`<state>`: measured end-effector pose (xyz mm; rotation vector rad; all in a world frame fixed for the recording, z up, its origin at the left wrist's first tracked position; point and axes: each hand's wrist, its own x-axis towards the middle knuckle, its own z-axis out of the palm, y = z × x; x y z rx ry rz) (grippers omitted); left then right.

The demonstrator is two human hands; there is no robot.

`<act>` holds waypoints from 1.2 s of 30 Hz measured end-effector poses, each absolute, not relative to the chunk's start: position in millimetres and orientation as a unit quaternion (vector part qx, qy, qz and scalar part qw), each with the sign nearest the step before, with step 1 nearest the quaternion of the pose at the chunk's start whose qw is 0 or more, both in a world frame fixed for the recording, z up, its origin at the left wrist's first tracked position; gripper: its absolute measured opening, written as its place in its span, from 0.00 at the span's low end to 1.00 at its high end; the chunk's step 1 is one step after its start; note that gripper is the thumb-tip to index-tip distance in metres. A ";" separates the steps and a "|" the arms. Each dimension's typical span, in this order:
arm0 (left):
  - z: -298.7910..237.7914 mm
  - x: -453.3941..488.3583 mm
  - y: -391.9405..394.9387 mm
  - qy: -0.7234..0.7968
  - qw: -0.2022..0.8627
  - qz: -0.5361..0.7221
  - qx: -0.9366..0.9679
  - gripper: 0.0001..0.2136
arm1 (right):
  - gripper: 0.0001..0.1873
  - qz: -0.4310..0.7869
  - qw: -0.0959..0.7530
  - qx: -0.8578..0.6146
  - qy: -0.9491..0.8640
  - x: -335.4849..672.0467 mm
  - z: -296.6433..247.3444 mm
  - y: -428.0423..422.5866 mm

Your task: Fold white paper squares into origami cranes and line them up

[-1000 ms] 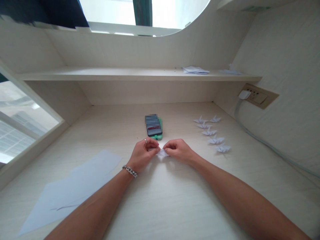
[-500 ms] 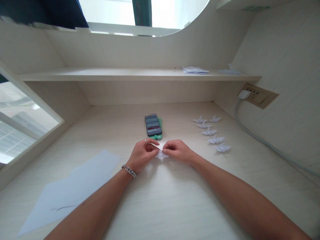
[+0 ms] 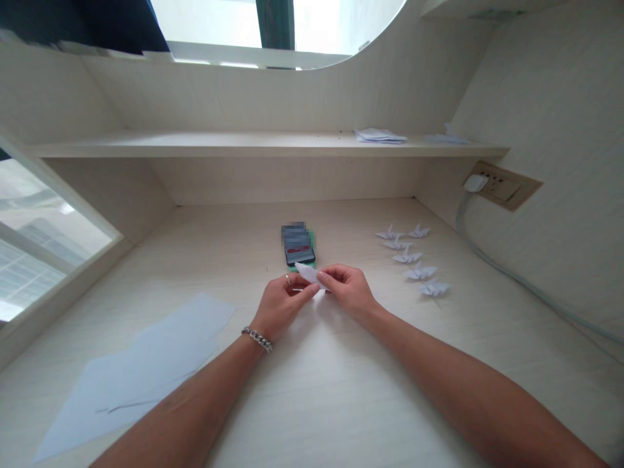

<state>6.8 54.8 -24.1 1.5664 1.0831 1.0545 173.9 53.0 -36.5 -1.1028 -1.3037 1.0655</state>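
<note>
A small piece of folded white paper (image 3: 307,272) is held up between my two hands, its pointed end tilting up to the left. My right hand (image 3: 347,288) pinches it at its right side between thumb and fingers. With a ring on one finger and a chain bracelet at the wrist, my left hand (image 3: 284,300) closes on the lower part of the paper, thumb near the right fingertips. Just beyond the hands lies a phone (image 3: 299,246) on something green. Several folded paper cranes (image 3: 407,257) stand to the right of my hands.
White sheets (image 3: 146,364) lie at the left, partly under my left forearm. A shelf (image 3: 219,144) crosses the back, bearing a paper stack (image 3: 380,136). On the right wall, a white plug sits in a socket (image 3: 504,187), its cable (image 3: 511,268) running down along the desk.
The folded paper has been lifted and turned; its point now shows above my left fingers. My right hand's grip has shifted, and both hands have moved slightly.
</note>
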 end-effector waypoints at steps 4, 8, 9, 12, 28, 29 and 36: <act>-23.1 7.1 55.3 0.459 0.446 0.435 0.633 0.09 | 0.11 0.392 0.517 -0.472 -0.597 172.9 -34.8 48.9; -24.5 7.8 56.2 0.473 0.442 0.434 0.627 0.10 | 0.08 0.333 0.523 -0.487 -0.615 174.1 -33.0 46.1; -25.2 8.0 56.1 0.474 0.436 0.433 0.631 0.10 | 0.07 0.320 0.524 -0.488 -0.620 174.3 -33.1 45.9; -27.6 8.4 55.3 0.468 0.426 0.426 0.646 0.11 | 0.06 0.300 0.523 -0.487 -0.632 174.7 -34.3 46.3; -26.9 7.5 52.4 0.478 0.345 0.406 0.699 0.09 | 0.07 0.342 0.518 -0.510 -0.595 174.2 -33.1 48.6; -26.6 7.5 52.3 0.478 0.342 0.406 0.700 0.09 | 0.07 0.343 0.518 -0.511 -0.594 174.2 -32.9 48.5; -25.9 7.2 51.9 0.475 0.332 0.408 0.705 0.09 | 0.08 0.351 0.515 -0.514 -0.589 174.3 -31.0 48.0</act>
